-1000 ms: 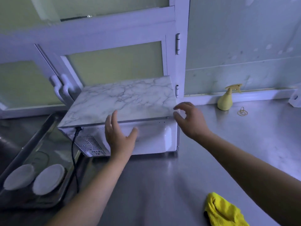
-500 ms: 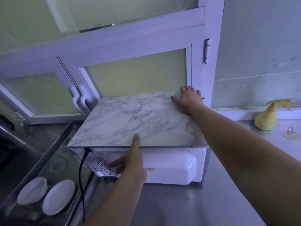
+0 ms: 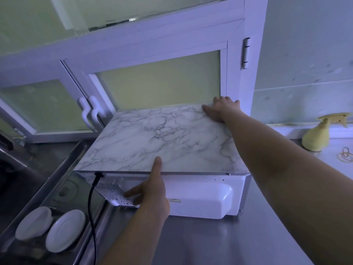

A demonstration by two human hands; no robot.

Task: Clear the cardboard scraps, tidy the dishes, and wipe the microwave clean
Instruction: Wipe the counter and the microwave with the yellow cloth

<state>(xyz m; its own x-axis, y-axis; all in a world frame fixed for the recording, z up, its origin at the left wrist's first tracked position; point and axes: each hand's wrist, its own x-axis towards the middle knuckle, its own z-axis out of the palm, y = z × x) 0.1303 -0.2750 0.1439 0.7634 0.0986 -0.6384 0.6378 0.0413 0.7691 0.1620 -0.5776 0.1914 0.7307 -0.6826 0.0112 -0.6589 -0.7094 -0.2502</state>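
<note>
A brushed stainless-steel counter (image 3: 219, 241) fills the lower right of the frame. Behind it, white-framed frosted-glass windows (image 3: 158, 87) span the upper left, and a pale, spotted wall panel (image 3: 305, 54) covers the upper right.

At centre a white microwave with a marble-patterned top (image 3: 162, 140) stands on the counter, its rear panel facing the camera. At lower left is a sunken steel sink (image 3: 57, 169).

The right hand (image 3: 221, 109) lies palm-down on the microwave's far right corner. Its fingertips pass over the far edge, so whether they hook it cannot be told. The left hand (image 3: 152, 196) is spread open against the rear panel, thumb on the top edge.

Two white oval dishes (image 3: 65, 230) sit in the sink. A yellow spray bottle (image 3: 315, 138) stands at right, with tan rubber bands (image 3: 345, 156) cut off by the frame's edge. A black power cord (image 3: 91, 207) runs out of the bottom of the frame.
</note>
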